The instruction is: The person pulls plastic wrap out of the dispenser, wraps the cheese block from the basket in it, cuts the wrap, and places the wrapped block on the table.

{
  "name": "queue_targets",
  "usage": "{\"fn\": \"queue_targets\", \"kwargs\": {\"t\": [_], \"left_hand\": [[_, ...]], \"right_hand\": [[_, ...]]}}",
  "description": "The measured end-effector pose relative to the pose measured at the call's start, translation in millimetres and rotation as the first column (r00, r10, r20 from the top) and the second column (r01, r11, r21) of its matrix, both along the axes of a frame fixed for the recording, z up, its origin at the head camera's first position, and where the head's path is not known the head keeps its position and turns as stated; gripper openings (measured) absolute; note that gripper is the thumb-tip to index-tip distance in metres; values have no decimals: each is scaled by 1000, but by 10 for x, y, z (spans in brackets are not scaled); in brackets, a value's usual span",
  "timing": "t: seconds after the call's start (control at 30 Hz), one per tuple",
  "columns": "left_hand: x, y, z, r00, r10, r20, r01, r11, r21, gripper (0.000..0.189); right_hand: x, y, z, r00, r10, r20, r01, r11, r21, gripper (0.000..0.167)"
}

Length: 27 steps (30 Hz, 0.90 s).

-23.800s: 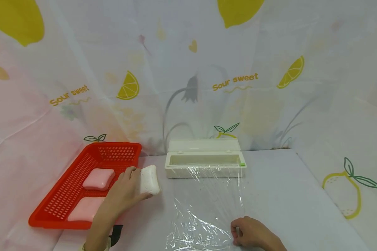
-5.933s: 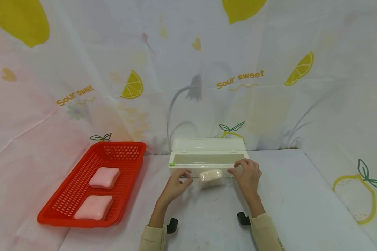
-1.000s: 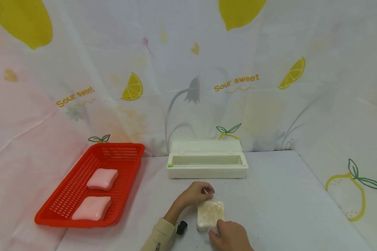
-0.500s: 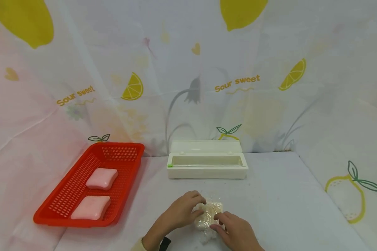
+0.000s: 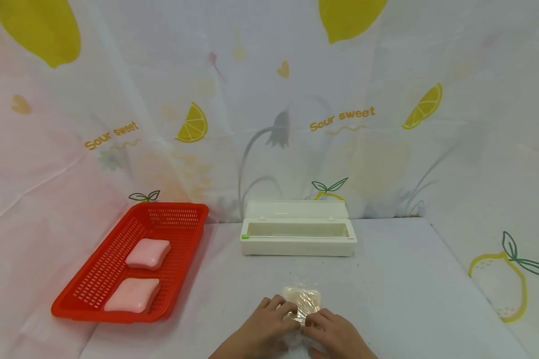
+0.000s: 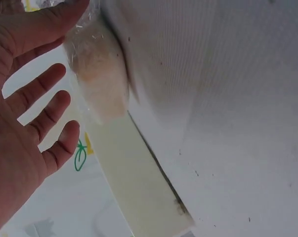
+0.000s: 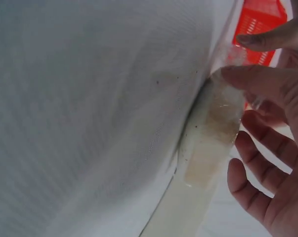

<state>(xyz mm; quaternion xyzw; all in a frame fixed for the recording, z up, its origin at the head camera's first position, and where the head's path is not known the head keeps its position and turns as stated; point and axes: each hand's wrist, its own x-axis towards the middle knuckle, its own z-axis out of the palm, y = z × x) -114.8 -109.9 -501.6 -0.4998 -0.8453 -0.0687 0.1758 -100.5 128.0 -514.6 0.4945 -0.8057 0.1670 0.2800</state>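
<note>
While the white tabletop [image 5: 395, 279] bears a red perforated basket [image 5: 114, 316] at left and an open-lidded cling-film dispenser [image 5: 298, 247] behind, the left hand [image 5: 269, 321] and right hand [image 5: 334, 331] (fingertips almost meeting) pinch, at the cream soap bar's [image 5: 304, 298] near edge, its clear film [image 6: 92, 16].

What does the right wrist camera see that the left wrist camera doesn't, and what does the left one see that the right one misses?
Only the right wrist view shows part of the red basket. Only the left wrist view shows a green leaf drawing. Both show the soap in clear wrap, the white box and the table.
</note>
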Motion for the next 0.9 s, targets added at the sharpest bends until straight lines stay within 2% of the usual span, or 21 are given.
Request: {"fn": "queue_targets", "kwargs": {"t": [0.13,0.2,0.33,0.4,0.53,0.6,0.7,0.77,0.83,0.9], "left_hand": [[2,73,-49,991,8,-136,-4,1000,28,41],[10,101,-55,987,9,-158,-3,999,40,34],[29,132,-65,984,-5,-176,12,999,38,23],[32,136,-75,980,-5,-199,10,1000,23,23],[35,144,-85,953,7,-303,-12,1000,-14,15],[40,152,-80,944,7,-329,-14,1000,-21,8],[62,156,-72,957,3,-289,-12,1000,-27,5],[80,142,-57,975,4,-223,-10,1000,-27,14],[94,131,-39,990,6,-141,-8,1000,-13,15],[101,121,-19,997,7,-74,-7,1000,11,13]], "right_hand": [[-19,-8,-41,999,-4,-43,3,1000,-23,28],[-30,-20,-59,998,-14,-67,13,1000,-23,15],[-43,-36,-88,995,-22,-99,21,1000,-12,8],[-39,-30,-89,996,-21,-89,21,1000,-8,7],[-18,-25,-75,999,-23,-46,22,1000,-18,6],[-4,-28,-68,999,-29,-19,28,999,-24,10],[13,-23,-59,999,-35,26,36,999,-40,21],[23,-14,-53,997,-42,60,45,998,-44,28],[29,-4,-44,996,-45,80,49,997,-53,29],[34,2,-33,994,-48,98,54,997,-63,30]]}}
